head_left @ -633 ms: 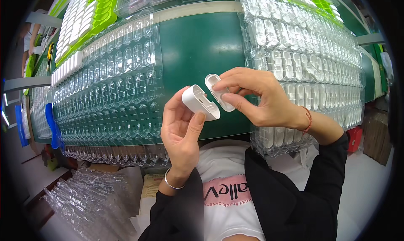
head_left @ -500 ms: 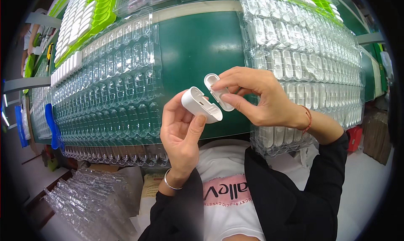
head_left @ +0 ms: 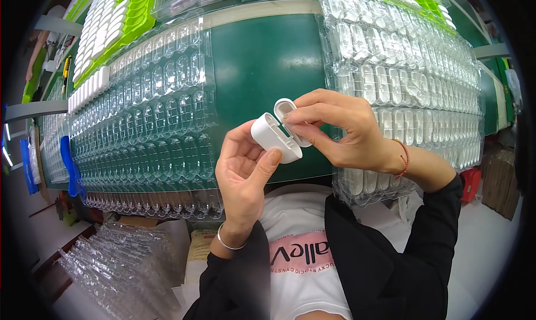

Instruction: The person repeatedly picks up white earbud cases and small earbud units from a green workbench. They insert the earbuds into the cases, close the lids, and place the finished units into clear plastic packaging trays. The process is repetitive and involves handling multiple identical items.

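Note:
Between my hands is a white earbud charging case in two parts. My left hand (head_left: pixel 244 166) is closed round the hollow case body (head_left: pixel 272 139), thumb along its front, with its open side turned to the upper right. Pinched in the fingers of my right hand (head_left: pixel 340 129) is the case lid (head_left: pixel 285 109), its hollow inside partly showing. The lid's edge lies against the rim of the body near the hinge. My right fingertips cover the middle of the lid, so I cannot tell whether the two are joined.
A clear plastic tray (head_left: pixel 162 105) with rows of pockets lies left on the green table (head_left: pixel 262 52). Stacked clear trays (head_left: pixel 413 85) holding white parts stand right. A lime-green tray (head_left: pixel 137 10) of white pieces is at the far left. Bundled clear trays (head_left: pixel 120 270) sit below the table.
The case body has moved slightly right and up in my left hand. The gap between lid and body has narrowed, and their edges now meet. Far left, another person's arm has shifted.

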`<state>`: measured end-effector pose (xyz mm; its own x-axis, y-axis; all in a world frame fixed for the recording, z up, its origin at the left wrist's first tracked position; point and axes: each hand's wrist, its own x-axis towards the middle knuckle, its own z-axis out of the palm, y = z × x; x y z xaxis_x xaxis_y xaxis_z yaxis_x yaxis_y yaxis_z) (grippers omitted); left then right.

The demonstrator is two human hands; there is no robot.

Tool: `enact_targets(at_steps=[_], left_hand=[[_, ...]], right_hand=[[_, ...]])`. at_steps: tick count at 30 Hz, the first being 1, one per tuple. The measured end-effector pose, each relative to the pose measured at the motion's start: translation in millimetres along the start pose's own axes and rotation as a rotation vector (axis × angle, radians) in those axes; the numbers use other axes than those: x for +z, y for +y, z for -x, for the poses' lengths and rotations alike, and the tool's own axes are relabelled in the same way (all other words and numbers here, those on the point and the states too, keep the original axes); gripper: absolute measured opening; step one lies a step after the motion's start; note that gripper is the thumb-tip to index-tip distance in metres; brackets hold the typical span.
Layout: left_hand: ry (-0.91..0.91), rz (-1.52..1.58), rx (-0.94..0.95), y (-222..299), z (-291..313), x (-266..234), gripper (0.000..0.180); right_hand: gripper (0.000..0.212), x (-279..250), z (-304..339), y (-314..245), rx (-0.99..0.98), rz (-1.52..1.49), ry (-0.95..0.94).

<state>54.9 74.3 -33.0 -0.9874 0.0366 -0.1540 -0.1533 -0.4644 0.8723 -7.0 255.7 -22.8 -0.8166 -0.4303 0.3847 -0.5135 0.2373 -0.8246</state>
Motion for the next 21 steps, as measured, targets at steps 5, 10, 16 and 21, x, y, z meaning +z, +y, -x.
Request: enact_targets(at_steps=[5, 10, 16, 21], left_hand=[[-0.008, 0.011, -0.005, -1, -1, 1, 0.042], [0.0, -0.001, 0.0, -5, -2, 4, 0.039], [-0.053, 0.023, 0.015, -16, 2, 0, 0.037], [-0.084, 0.129, -0.056, -14, 5, -9, 0.038]], right_hand=[[0.018, -1, 1, -1, 0.007, 0.031, -0.006], [0.017, 4, 4, 3, -0.085, 0.119, 0.01], [0.022, 2, 8, -3, 0.014, 0.126, -0.045], [0.022, 1, 7, -7, 0.023, 0.07, -0.094]])
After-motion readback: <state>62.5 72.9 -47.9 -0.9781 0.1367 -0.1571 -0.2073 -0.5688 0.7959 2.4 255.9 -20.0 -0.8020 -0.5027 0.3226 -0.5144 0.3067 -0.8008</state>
